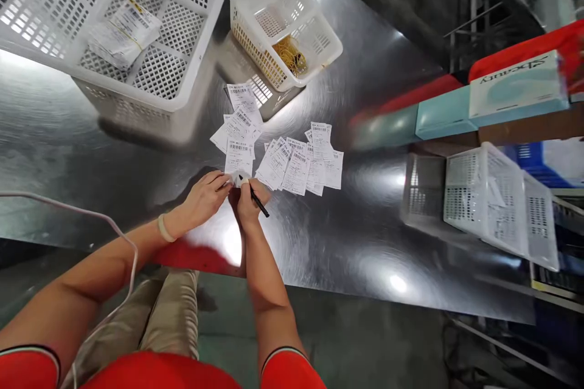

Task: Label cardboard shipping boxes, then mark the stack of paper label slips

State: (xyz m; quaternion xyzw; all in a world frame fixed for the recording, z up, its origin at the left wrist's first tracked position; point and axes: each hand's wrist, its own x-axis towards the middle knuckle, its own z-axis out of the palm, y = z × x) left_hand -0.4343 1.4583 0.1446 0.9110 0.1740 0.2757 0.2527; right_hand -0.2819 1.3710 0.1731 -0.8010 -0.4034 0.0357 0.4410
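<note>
A printed paper slip with a barcode lies in front of me on the metal table. At its lower left edge is my left hand, fingers bent and closed on the paper. My right hand grips a black pen, its tip at the slip's lower edge. Just above, more slips overlap in a loose column. To the right of my right hand, several barcode slips are fanned out, partly covering one another.
A large white basket at the upper left holds a banded bundle of slips. Beside it, a smaller white basket contains yellow rubber bands. Light-blue boxes and stacked white baskets stand right. A pale cable crosses my left arm.
</note>
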